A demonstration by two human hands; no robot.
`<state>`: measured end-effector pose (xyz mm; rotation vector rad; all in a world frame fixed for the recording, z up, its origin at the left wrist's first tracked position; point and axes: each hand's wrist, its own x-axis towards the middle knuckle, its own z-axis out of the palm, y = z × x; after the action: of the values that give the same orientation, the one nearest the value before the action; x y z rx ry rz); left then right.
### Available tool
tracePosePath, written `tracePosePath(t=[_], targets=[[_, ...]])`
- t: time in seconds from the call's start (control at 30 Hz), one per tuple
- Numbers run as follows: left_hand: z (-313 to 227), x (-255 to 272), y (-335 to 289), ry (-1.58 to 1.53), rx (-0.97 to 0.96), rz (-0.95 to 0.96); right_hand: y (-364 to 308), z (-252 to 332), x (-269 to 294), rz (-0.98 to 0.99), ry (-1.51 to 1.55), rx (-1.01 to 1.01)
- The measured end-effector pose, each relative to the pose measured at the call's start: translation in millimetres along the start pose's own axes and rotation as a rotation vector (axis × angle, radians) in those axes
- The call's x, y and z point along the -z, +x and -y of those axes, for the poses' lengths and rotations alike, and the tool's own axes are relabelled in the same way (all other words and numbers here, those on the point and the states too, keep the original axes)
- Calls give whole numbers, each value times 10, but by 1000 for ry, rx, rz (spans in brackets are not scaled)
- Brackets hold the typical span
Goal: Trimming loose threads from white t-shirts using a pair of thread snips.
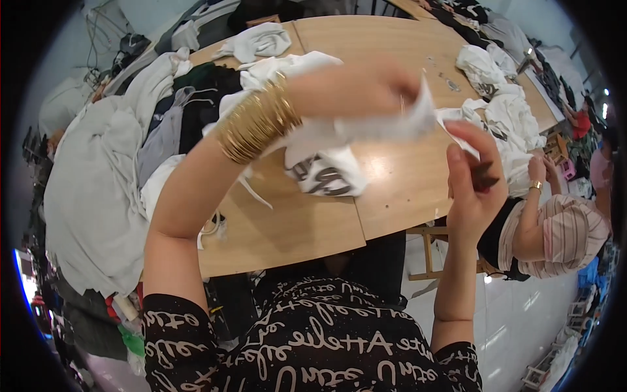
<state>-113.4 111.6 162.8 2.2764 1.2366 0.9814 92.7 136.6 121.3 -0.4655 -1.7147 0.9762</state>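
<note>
My left hand (366,85), blurred by motion and with gold bangles at the wrist, is raised over the table and closed on a white garment (411,124). The cloth stretches in a smeared band below that hand. A part of it with dark printing (326,173) hangs low over the tabletop. To the right, my right hand (480,173) has its fingers curled round a small dark pointed tool (484,176), whose exact kind is hard to make out. White cloth shows by its index finger, but whether the fingers grip it is unclear.
The wooden table (392,46) carries a heap of white, grey and dark garments (186,98) on the left. More white printed garments (509,117) lie at right. A person in a striped top (562,225) sits on that side. Small bits (449,81) lie on the far tabletop.
</note>
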Motion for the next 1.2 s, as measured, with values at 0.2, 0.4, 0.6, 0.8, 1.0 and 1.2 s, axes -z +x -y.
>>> tracePosePath(t=[0.2, 0.4, 0.6, 0.8, 1.0, 1.2], targets=[[100, -667, -294, 247, 243, 336, -249, -488, 111, 437, 109, -398], [24, -819, -783, -32, 353, 61, -593, -914, -49, 640, 224, -513], [-115, -924, -1297, -161, 669, -544, -653, -1115, -264, 665, -39, -191], [75, -1009, -1876, -202, 825, -964, -895, -1072, -496, 1142, -303, 62], [48, -1149, -2158, -454, 912, -1134, -682, -956, -747, 830, -32, -230], [-41, -1104, -2051, -534, 813, -983, -718, -1071, -1011, 835, 154, -255]])
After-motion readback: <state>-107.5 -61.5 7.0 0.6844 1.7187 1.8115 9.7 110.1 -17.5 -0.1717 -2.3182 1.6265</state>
